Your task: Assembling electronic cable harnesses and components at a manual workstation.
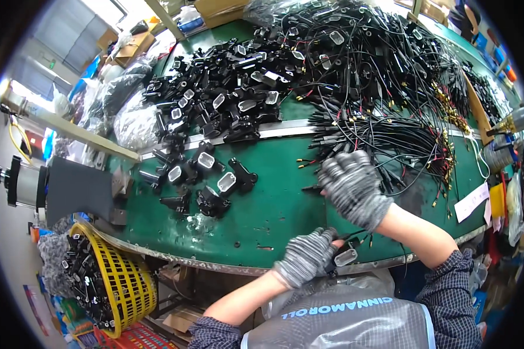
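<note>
Left hand [304, 256] closed round black plastic housing with pale oval window [344, 256], at the near table edge. Right hand [351, 187], fingers curled, reaching among thin black wire leads [390, 136] just beyond its fingertips. Advisable: single out one lead before lifting, to avoid tangling.

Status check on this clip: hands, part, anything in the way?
Left hand shut on black housing at table edge. Right hand reaching into wire harness pile, grip unclear. Loose black housings lie left, clear of hands.

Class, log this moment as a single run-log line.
left hand: holds black housing part at table edge | right hand: reaching into black wire bundle | green table: loose black housings
</note>
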Available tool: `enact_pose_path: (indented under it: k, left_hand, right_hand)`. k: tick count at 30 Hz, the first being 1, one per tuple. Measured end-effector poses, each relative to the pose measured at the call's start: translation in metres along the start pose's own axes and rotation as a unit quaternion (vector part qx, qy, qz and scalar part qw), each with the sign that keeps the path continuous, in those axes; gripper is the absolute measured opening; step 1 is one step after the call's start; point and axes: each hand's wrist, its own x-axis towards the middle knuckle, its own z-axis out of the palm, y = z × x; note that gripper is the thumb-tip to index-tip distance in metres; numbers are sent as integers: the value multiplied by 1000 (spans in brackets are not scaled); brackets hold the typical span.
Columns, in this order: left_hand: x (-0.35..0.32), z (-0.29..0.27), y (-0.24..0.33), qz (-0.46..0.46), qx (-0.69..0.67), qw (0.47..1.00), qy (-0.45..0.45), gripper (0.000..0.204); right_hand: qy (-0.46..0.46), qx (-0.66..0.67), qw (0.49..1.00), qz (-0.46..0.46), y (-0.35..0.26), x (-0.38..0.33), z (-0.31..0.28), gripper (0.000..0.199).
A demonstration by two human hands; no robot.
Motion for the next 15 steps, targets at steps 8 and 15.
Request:
enact_pose_path:
  k: [8,15]
  left_hand:
    - [42,-104,-102,160,525,808,215,28]
    - [38,-117,-72,63,330,927,169,39]
  right_hand:
    - [-60,86,994,32,12,-14,21,16]
    - [384,228,826,343,107,-54,-132,35]
